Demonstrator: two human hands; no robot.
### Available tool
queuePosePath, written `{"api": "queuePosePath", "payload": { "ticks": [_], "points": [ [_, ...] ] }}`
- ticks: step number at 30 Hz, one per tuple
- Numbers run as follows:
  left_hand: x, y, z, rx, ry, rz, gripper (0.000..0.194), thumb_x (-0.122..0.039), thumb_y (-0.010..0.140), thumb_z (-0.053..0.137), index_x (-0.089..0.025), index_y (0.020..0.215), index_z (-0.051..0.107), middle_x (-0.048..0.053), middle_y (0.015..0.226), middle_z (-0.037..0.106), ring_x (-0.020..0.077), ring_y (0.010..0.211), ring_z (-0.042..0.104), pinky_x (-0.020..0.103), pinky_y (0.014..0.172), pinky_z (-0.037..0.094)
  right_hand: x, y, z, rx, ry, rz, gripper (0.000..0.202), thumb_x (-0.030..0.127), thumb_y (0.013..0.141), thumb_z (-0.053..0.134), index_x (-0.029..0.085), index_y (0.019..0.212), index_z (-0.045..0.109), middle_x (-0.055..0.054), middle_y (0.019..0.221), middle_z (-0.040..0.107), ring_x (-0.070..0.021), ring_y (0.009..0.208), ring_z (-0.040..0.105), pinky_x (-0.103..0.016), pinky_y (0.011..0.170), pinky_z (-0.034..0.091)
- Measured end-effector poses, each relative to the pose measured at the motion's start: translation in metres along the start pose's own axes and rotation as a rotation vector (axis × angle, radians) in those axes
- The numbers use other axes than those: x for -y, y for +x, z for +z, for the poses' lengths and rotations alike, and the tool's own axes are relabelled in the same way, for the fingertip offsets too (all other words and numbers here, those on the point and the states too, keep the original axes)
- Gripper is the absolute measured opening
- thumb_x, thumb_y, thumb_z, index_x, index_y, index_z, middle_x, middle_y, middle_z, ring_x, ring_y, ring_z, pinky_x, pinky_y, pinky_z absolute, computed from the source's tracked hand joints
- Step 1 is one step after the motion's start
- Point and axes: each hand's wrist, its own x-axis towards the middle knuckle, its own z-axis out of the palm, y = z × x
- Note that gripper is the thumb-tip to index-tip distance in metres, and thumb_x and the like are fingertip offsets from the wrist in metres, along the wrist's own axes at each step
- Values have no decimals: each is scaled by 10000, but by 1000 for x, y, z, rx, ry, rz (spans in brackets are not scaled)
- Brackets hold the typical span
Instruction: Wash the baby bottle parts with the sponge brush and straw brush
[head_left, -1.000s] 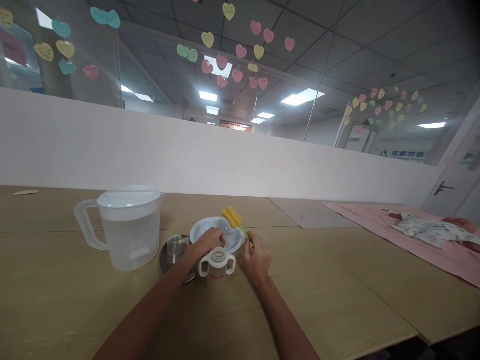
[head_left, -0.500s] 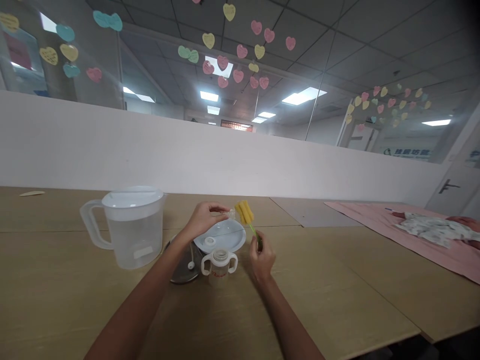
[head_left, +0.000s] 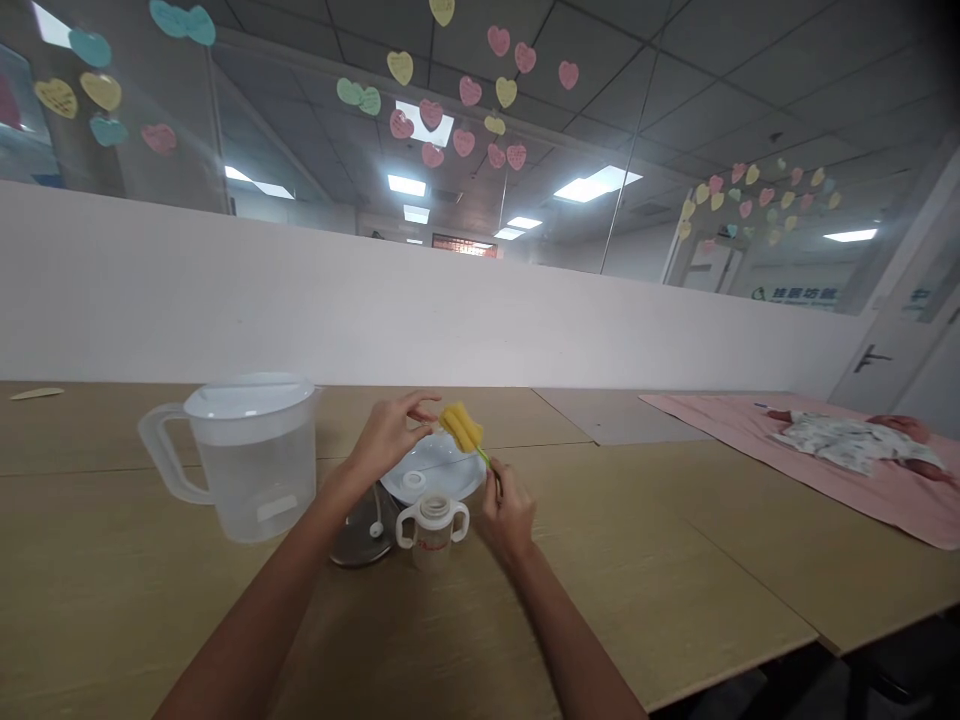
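Note:
My right hand [head_left: 508, 512] is closed around the green handle of a yellow sponge brush [head_left: 461, 428], its head tilted up to the left. The sponge is close against the fingertips of my left hand [head_left: 394, 428]. Thumb and fingers there curve round a small clear part [head_left: 435, 424], hardly visible beside the sponge. Under both hands sits a white bowl [head_left: 469, 482] with a small white ring [head_left: 413, 481] in it. In front stands an uncapped, two-handled baby bottle [head_left: 433, 530]. To its left, a white straw with a weighted end [head_left: 376, 527] lies on a dark round lid [head_left: 358, 548].
A large lidded pitcher [head_left: 259, 470] of clear plastic stands on the left of the wooden table [head_left: 645, 590]. On the right, a baby doll in patterned clothes [head_left: 829, 442] lies on a pink cloth [head_left: 757, 460]. A white wall [head_left: 390, 320] runs behind.
The sponge head has swung left, towards my left fingertips. The clear part, plain to see before, is now mostly hidden. The view has shifted slightly; the bottle and bowl stay put.

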Motion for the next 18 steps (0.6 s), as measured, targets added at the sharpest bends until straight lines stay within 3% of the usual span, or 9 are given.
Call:
{"api": "queuePosePath", "payload": {
  "ticks": [3,6,9,11,14,18],
  "points": [
    [-1,0,-1,-2,17,5,366,-214,703,592,-229,1069,577,-17,846,691,176,855,624,281,821,441,-1,0,0,-49,10,10,235,188,875,400,109,1003,580,-84,808,640,-125,693,593,-214,614,452],
    [-2,0,-7,-27,35,8,368,-210,706,587,-232,1072,573,-20,853,691,169,862,621,267,816,438,-1,0,-1,16,6,0,240,193,881,387,117,989,587,-76,775,639,-126,683,590,-218,618,444],
    [1,-1,-20,0,135,-17,265,-216,712,566,-215,972,620,-2,873,688,170,838,622,256,776,446,-2,1,-1,19,-42,83,252,212,887,378,122,997,586,-68,787,642,-128,685,588,-218,617,432],
    [6,-3,-32,105,299,-92,161,-231,685,585,-195,827,652,22,836,687,185,792,623,254,706,454,-4,0,0,-6,-65,121,255,228,888,381,121,1001,583,-70,820,647,-131,697,591,-218,614,425],
    [17,-7,-46,354,571,-336,78,-229,597,650,-181,656,640,44,738,678,205,722,617,261,633,446,-5,-1,0,-8,-87,118,255,236,888,383,121,996,583,-68,831,650,-135,706,594,-220,615,417],
    [36,-13,-42,589,636,-612,111,-158,478,709,-144,491,600,71,513,622,214,553,601,285,560,455,-4,-2,0,63,-85,47,237,226,879,392,129,974,586,-60,833,653,-140,722,592,-228,641,411]
  ]
}}
